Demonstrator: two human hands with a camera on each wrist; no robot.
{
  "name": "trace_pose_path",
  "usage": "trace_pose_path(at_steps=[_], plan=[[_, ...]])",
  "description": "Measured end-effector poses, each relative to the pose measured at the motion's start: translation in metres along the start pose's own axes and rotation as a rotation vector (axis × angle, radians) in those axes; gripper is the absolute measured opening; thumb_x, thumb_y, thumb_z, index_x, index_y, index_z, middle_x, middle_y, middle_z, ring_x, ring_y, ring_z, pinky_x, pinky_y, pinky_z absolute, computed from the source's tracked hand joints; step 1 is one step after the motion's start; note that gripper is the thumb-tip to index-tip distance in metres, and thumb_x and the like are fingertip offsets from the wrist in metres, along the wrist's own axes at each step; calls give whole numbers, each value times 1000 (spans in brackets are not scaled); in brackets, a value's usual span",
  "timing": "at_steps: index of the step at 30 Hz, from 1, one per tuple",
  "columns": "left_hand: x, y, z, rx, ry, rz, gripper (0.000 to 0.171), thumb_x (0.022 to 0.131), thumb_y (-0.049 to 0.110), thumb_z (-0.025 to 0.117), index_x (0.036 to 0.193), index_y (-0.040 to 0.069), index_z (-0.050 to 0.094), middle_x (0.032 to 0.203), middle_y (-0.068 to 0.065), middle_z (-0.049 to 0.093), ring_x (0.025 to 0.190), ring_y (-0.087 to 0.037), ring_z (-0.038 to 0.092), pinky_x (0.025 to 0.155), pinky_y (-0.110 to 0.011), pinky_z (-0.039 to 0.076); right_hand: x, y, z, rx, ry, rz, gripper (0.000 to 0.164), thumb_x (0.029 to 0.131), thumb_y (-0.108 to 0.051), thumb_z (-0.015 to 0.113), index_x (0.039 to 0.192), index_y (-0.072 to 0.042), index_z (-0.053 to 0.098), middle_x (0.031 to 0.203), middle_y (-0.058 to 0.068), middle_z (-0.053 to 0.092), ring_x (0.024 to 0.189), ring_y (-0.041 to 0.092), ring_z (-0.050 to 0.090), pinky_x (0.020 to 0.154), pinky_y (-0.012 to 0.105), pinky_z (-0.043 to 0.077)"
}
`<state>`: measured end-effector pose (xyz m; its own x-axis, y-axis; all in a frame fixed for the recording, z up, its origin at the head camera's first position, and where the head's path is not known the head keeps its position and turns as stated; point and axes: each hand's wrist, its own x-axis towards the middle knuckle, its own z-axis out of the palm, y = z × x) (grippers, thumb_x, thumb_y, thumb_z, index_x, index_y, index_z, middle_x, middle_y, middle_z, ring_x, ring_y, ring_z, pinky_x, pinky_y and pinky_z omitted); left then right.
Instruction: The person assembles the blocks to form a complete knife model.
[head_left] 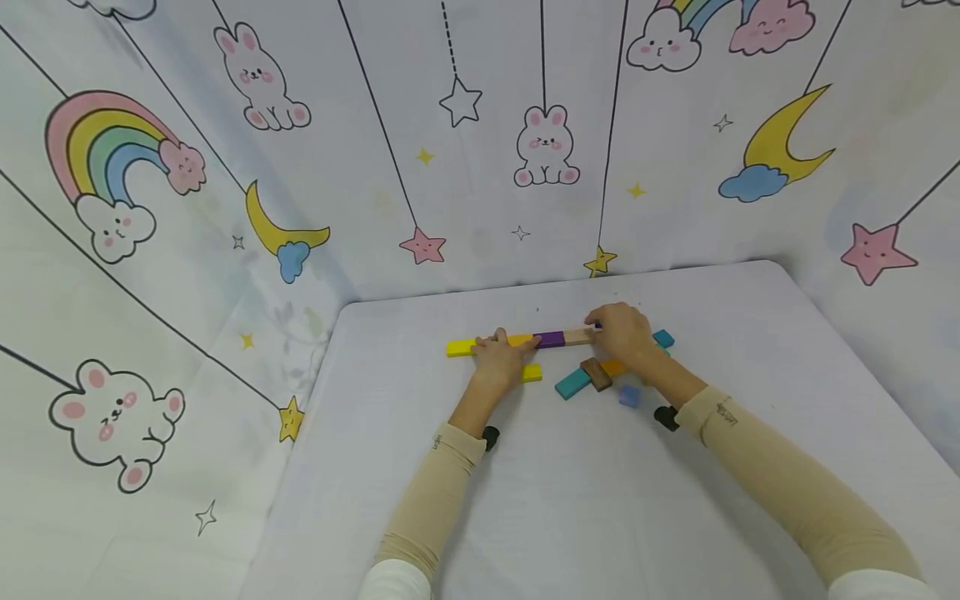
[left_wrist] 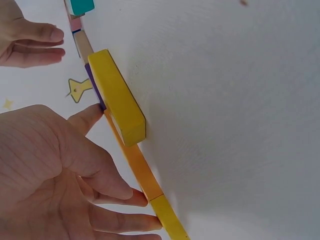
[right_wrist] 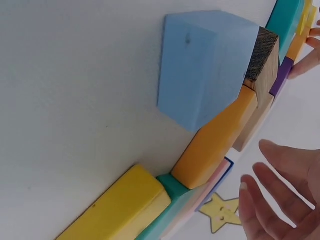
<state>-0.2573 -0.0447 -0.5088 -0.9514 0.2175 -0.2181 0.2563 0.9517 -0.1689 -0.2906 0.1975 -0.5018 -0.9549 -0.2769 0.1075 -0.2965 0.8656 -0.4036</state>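
Observation:
A row of wooden blocks runs across the table: a yellow block [head_left: 460, 348], an orange block [left_wrist: 138, 162], a purple block [head_left: 550, 339] and a plain wood block [head_left: 577, 337]. My left hand [head_left: 498, 360] lies along this row, its spread fingertips touching the yellow, orange and purple pieces. Over the row's right end hovers my right hand [head_left: 622, 333]; its thumb and fingers are apart and hold nothing in the right wrist view. A pink block [right_wrist: 216, 176] with a blue strip beside it shows close to those fingers.
Nearer than the row lie a loose yellow block [left_wrist: 117, 95], a teal block [head_left: 572, 384], a dark brown block [head_left: 597, 374], an orange block [right_wrist: 215, 140] and a light blue block [right_wrist: 202, 67]. Another teal block [head_left: 663, 338] lies beyond the right wrist. Printed cloth walls [head_left: 480, 183] stand behind.

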Motion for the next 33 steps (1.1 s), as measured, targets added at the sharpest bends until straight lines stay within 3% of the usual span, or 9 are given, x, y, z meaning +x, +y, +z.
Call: trace_pose_path(at_steps=[10,21,27,33], plan=[[0,-1,0,5,1,4,62,109,30,48,161,53,26,148,-30,44,131,-61,51,103,-64,49,-5,9,-3,-8,-6,55,25,98,-14,71,120,-4,78,125,20,72,111,40,67,87,52,58],[0,0,1,1,12,2,61,109,30,48,161,53,27,147,-30,45,131,-61,51,103,-65,49,-11,21,-7,1,-37,112,29,98,-21,73,119,-1,77,115,20,74,86,30,62,73,41,56],[2,0,3,14,7,-2,62,109,30,49,161,53,26,148,-30,44,131,-61,50,103,-65,49,-17,27,-11,-19,-55,96,29,99,-23,72,116,0,77,112,21,74,90,34,65,81,47,59],[3,0,4,16,6,-8,62,109,30,48,161,54,25,147,-30,45,131,-61,50,102,-64,49,-20,36,-9,-35,-61,120,31,93,-23,79,114,-1,77,114,21,73,98,37,64,85,50,58]])
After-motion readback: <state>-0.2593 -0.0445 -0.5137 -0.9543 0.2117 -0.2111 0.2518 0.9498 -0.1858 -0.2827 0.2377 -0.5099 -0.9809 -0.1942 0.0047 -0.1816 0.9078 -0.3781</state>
